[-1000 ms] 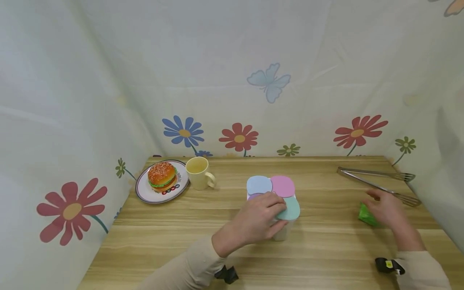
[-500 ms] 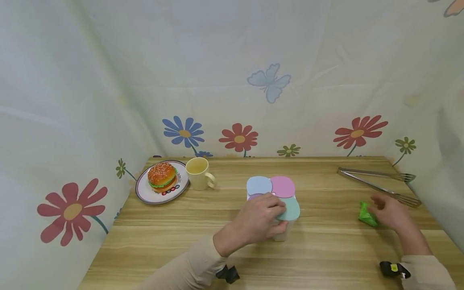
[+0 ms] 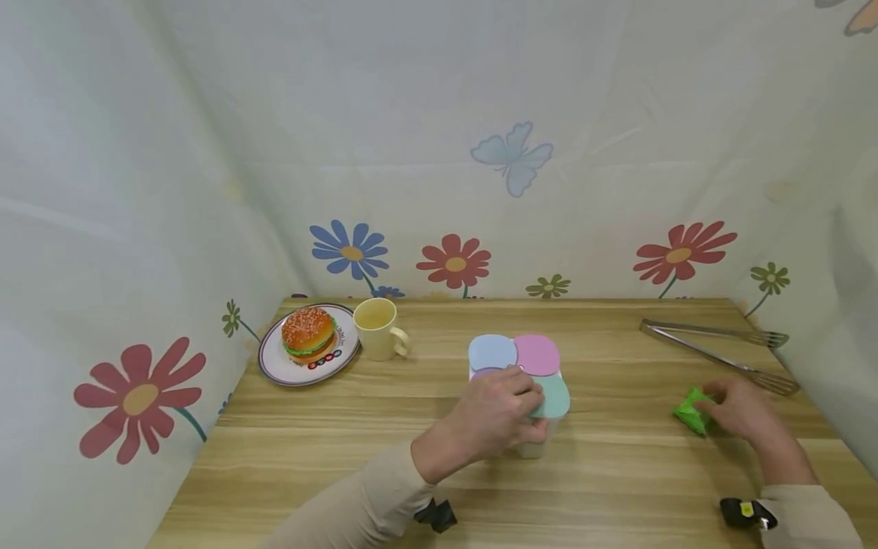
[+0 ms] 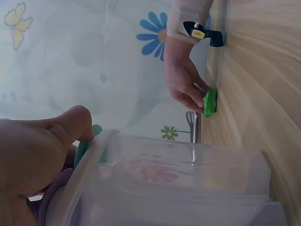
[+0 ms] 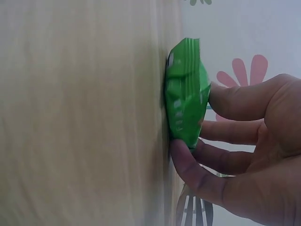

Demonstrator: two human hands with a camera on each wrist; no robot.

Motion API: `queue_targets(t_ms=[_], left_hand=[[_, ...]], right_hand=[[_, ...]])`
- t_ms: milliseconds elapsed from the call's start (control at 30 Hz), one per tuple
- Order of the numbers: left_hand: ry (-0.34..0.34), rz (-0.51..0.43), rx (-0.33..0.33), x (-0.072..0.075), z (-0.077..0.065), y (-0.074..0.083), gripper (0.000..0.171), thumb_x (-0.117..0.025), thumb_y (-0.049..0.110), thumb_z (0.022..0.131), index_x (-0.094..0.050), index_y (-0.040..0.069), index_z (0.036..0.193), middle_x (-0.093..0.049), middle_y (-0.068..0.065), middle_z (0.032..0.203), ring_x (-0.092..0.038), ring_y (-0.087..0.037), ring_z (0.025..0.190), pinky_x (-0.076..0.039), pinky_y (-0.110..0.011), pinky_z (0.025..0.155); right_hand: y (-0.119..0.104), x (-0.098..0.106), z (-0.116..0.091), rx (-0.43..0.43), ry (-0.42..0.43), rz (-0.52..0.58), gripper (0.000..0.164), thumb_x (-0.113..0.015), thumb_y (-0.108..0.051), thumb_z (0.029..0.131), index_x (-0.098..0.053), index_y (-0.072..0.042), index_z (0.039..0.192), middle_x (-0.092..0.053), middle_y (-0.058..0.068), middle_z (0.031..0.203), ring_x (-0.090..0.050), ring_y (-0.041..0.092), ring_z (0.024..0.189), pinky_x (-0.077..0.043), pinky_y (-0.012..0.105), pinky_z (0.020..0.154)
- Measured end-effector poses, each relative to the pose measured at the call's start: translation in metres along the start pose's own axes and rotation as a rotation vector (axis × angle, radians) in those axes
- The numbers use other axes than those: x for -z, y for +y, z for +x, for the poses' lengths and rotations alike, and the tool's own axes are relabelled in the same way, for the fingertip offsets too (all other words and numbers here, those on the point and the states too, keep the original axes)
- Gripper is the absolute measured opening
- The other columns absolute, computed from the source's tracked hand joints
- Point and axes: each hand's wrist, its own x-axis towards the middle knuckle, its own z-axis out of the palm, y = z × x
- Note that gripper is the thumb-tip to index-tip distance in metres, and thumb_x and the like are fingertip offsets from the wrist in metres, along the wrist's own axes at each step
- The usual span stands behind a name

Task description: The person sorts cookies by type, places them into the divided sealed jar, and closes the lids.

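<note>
A clear plastic storage container (image 4: 197,174) stands on the table, topped by blue, pink, purple and teal lid flaps (image 3: 537,354). My left hand (image 3: 490,415) grips its top at the near side, the thumb against the rim by the teal flap; the hand covers most of the purple one. To the right, a small shiny green packet (image 3: 692,412) lies on the wood. My right hand (image 3: 743,412) has its thumb and fingers on the packet; in the right wrist view they pinch its side and lower end while it still touches the table.
Metal tongs (image 3: 713,354) lie spread behind the right hand. At the back left, a plate (image 3: 274,366) bears a toy-like hamburger (image 3: 309,333), with a yellow mug (image 3: 377,335) beside it. Flower-printed cloth (image 3: 583,213) encloses the table's back and sides.
The green packet has turned and shifted slightly left and nearer. My right hand drew back from it a little, then came onto it again. The left hand keeps its place on the container.
</note>
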Motion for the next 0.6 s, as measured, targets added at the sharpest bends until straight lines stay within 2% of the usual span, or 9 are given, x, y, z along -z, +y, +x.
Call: queue_targets(t_ms=[233, 433, 600], left_hand=[[0.048, 0.003, -0.001, -0.0018, -0.0008, -0.0007, 0.015, -0.075, 0.033, 0.070, -0.072, 0.018, 0.074, -0.068, 0.009, 0.080, -0.059, -0.004, 0.074, -0.050, -0.014, 0.065], [0.110, -0.020, 0.019, -0.0026, 0.0016, -0.0035, 0.013, -0.075, 0.030, 0.070, -0.069, 0.018, 0.072, -0.058, 0.011, 0.070, -0.052, -0.002, 0.066, -0.047, -0.009, 0.062], [0.092, -0.024, 0.015, -0.0010, 0.0018, -0.0039, 0.015, -0.074, 0.032, 0.072, -0.068, 0.018, 0.071, -0.058, 0.011, 0.069, -0.050, -0.002, 0.065, -0.046, -0.011, 0.060]], right_hand=[[0.0014, -0.0020, 0.0009, -0.021, -0.024, 0.043, 0.052, -0.067, -0.025, 0.089, -0.055, 0.020, 0.113, -0.059, 0.039, 0.107, -0.057, 0.052, 0.095, -0.048, 0.057, 0.076], [0.0001, -0.0033, -0.0023, -0.063, -0.021, 0.097, 0.056, -0.067, -0.033, 0.090, -0.056, 0.016, 0.116, -0.060, 0.037, 0.108, -0.058, 0.048, 0.095, -0.048, 0.053, 0.074], [-0.0052, -0.0051, -0.0029, -0.042, 0.050, 0.123, 0.049, -0.064, -0.034, 0.092, -0.062, 0.009, 0.115, -0.065, 0.030, 0.105, -0.060, 0.045, 0.094, -0.048, 0.046, 0.071]])
